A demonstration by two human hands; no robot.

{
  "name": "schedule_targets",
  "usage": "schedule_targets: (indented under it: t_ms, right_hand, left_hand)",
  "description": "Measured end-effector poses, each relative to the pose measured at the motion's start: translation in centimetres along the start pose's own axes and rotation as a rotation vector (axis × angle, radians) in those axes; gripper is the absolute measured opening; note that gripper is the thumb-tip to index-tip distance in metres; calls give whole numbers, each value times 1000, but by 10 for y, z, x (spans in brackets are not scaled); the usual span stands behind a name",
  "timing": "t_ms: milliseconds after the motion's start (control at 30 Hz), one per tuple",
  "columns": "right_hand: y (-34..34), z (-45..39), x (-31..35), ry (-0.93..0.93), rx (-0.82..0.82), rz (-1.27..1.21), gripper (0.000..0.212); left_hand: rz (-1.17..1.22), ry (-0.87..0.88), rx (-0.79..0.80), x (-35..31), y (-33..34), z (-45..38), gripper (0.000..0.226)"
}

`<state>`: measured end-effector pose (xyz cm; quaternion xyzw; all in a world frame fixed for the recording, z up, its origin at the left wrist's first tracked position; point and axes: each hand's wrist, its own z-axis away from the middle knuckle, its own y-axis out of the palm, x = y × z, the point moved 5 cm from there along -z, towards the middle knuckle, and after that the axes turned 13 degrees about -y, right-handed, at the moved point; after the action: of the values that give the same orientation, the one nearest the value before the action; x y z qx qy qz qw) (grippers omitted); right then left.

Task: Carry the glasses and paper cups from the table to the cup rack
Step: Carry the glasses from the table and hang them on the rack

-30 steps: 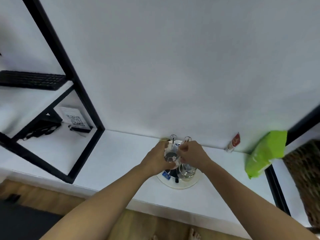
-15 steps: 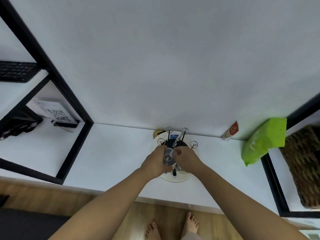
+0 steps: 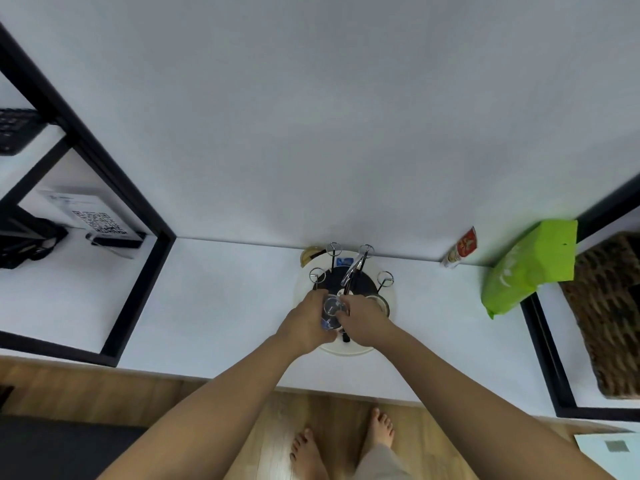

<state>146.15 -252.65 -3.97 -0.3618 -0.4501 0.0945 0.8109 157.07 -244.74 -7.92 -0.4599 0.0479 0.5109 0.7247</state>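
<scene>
Together, the left hand [image 3: 304, 322] and right hand [image 3: 363, 318] clasp a clear, round drinking glass [image 3: 331, 310], fingers curled round it, above the round white cup rack [image 3: 346, 349] with its ring-tipped wire pegs on the smooth white counter [image 3: 221, 299].

I see a clear glass [image 3: 331, 311] upside down, its base facing me, over the near side of the cup rack [image 3: 349, 292]. The rack is a round white tray with a dark centre and thin black pegs tipped with wire loops, standing on the white desk against the wall. A second glass [image 3: 379, 304] sits inverted on its right side.
</scene>
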Motion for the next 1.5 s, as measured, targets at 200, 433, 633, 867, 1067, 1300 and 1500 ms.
schedule_targets:
  t_ms: [200,433,633,867,1067,1300,1500]
  right_hand:
    - [0,0,2,13,19,-57,19]
    - [-32,6,20,-20,8,-45,23]
    - [-114,13,68,-127,-71,-17,24]
    - [-235,48,156,-334,-501,155,43]
    - [-274,101,214,-540,-816,415,80]
    - [-270,140,194,-477,-918,465,76]
    - [-273,213,131,-327,-1063,424,63]
  left_hand:
    - [-23,1,20,-2,-2,2,95]
    - [-227,39,44,-39,-36,19,79]
    - [-406,62,-42,-111,-123,40,47]
    - [-366,345,-540,-205,-253,114,58]
    - [-121,748,-928,-237,-284,186,84]
    - [-9,846,-793,-245,-242,189,77]
    - [31,950,-657,-284,-175,188,68]
